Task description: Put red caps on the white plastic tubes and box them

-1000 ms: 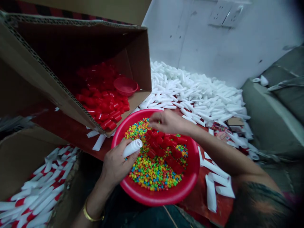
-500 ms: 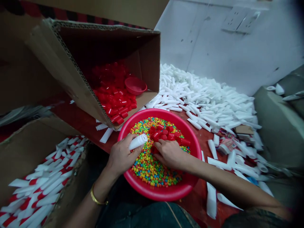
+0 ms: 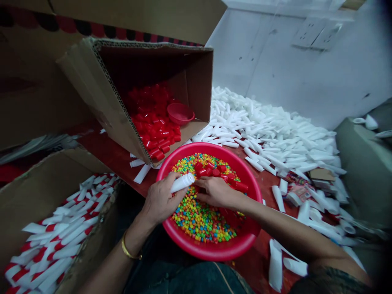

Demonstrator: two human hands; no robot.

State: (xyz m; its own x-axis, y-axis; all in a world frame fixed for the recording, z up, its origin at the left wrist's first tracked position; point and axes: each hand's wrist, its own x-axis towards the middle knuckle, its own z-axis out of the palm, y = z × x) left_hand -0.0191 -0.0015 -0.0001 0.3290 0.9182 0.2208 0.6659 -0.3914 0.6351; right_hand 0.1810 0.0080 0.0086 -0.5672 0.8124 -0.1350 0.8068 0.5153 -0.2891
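A white plastic tube with a ridged, open neck is gripped in my left hand, at the left side of a red basin. Small multicoloured candies fill the basin. My right hand reaches over them, its fingertips curled close to the tube's mouth. Whatever those fingers hold is hidden from view. Just beyond that hand, a small heap of red caps rests on the candies.
Behind the basin, a cardboard box on its side holds many red caps and a small red bowl. White tubes are piled against the wall. At lower left, another carton contains red-capped white tubes.
My right hand has shifted slightly up and left, nearer the tube's mouth. My left hand still holds the tube. The whole view has shifted a little.
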